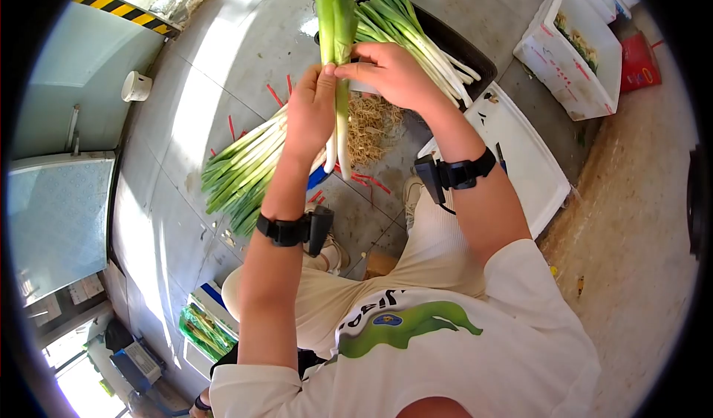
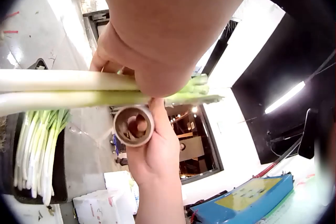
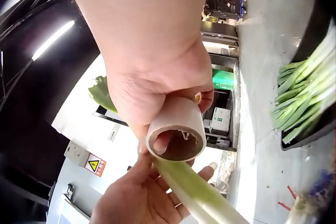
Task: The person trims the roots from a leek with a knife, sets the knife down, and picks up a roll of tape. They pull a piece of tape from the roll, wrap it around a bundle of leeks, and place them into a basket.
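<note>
Two or so long green onions (image 1: 342, 132) hang upright, white ends down, in the head view. My left hand (image 1: 312, 110) grips them around the middle, thumb across the front. A roll of clear tape (image 2: 134, 126) sits on my right hand (image 2: 155, 155) in the left wrist view, with fingertips inside its core. The right wrist view has this roll (image 3: 177, 129) against the stalks (image 3: 197, 190), my right hand (image 3: 163, 85) around it and my left hand (image 3: 134, 198) just below. Both thumbs meet at the stalks in the head view.
Green onions (image 1: 249, 158) lie on the floor at left, red strips around them. More rest in a black tray (image 1: 475, 58) ahead. Root trimmings (image 1: 371, 128) lie between. A white foam lid (image 1: 520, 147) and a foam box (image 1: 553, 65) stand right.
</note>
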`<state>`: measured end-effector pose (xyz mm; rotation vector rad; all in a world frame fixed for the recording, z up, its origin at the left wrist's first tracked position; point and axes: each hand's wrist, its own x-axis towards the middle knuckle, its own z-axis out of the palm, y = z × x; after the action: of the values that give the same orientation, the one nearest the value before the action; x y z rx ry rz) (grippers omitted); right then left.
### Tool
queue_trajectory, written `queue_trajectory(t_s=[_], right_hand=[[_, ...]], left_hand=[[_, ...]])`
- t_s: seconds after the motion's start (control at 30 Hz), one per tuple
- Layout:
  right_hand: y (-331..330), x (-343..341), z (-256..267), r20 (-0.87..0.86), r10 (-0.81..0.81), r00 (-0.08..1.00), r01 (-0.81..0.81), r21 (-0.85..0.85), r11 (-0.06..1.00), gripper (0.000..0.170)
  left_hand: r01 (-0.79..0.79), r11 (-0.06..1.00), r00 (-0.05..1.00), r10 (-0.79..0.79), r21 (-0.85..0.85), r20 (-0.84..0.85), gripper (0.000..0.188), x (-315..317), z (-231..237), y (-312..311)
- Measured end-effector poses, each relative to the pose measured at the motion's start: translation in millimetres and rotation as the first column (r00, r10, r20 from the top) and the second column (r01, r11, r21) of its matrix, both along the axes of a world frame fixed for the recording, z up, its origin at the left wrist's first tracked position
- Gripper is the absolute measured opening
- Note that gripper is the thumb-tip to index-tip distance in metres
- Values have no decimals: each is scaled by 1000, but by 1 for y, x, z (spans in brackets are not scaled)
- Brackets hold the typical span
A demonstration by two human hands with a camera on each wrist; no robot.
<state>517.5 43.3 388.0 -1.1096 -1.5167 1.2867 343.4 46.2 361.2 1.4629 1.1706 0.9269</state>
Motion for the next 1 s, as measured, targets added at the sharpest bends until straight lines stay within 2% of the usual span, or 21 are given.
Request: queue_trajectory(t_s=[0.03, 0.07, 0.13, 0.2, 0.23, 0.3, 0.33, 0.4, 0.43, 0.47, 0.5, 0.57, 0.63, 0.7, 0.77, 0.83, 0.9, 0.97, 1.0], right_hand=[[1, -5, -5, -8, -49, 999, 49, 2, 999, 29], [1, -9, -10, -17, -97, 995, 97, 3, 995, 28], [3, -13, -14, 3, -107, 994, 106, 75, 992, 27], [2, -14, -12, -71, -59, 996, 58, -21, 998, 29], [2, -12, -11, -71, -58, 996, 57, -20, 998, 29], [1, -2, -10, -156, 103, 982, -112, -50, 992, 39], [0, 2, -8, -158, 106, 982, -114, -46, 992, 39], [-4, 13, -8, -146, 159, 977, -159, 8, 987, 52], [0, 19, -10, -48, 178, 983, -179, -15, 984, 59], [1, 19, -12, -50, 177, 983, -178, -17, 984, 59], [0, 19, -14, -7, 136, 991, -136, 19, 991, 59], [-1, 20, -13, 38, 90, 995, -92, 56, 994, 58], [-3, 20, -2, 121, 76, 990, -86, 78, 993, 57], [1, 18, -10, 92, 61, 994, -70, 89, 994, 57], [6, 16, -18, 64, 44, 997, -51, 100, 994, 56], [9, 13, -24, -35, 28, 999, -23, 122, 992, 56], [12, 10, -28, -12, 7, 1000, -6, 155, 988, 54], [12, 8, -30, 12, -15, 1000, 13, 187, 982, 52], [9, 6, -29, 15, -64, 998, 61, 162, 985, 50]], left_hand=[[-80, 995, 995, 84, 65, -54, 35, 3, -1, -2], [-82, 995, 995, 85, 64, -55, 35, 5, -5, -3], [-132, 975, 991, 130, 181, 25, 37, 10, -13, -3], [-153, 967, 987, 140, 202, 74, 38, 14, -13, -5], [-171, 974, 981, 154, 151, 116, 38, 15, -8, -7], [-187, 977, 973, 170, 104, 158, 39, 14, -5, -6], [-217, 975, 961, 204, 51, 186, 38, 11, -5, -3], [-244, 970, 948, 239, -3, 209, 39, 5, -5, -1], [-171, 982, 943, 187, -79, 276, 41, 1, -4, -1], [-91, 984, 928, 139, -151, 345, 47, -2, -3, -1], [-89, 984, 929, 138, -155, 343, 47, -5, -4, -3], [50, 989, 952, -4, -141, 306, 55, -7, -4, -2], [60, 989, 957, -19, -133, 290, 58, -7, -5, -1], [72, 989, 962, -36, -125, 269, 62, -7, -4, -2], [45, 993, 965, -14, -111, 264, 59, -6, -1, -3], [30, 996, 960, -6, -81, 279, 56, -4, -4, -1], [14, 999, 955, 2, -51, 295, 52, -4, -7, 1], [7, 999, 988, -14, 44, 153, 40, -3, -9, 3], [9, 999, 988, -15, 44, 154, 40, -3, -9, 3]])
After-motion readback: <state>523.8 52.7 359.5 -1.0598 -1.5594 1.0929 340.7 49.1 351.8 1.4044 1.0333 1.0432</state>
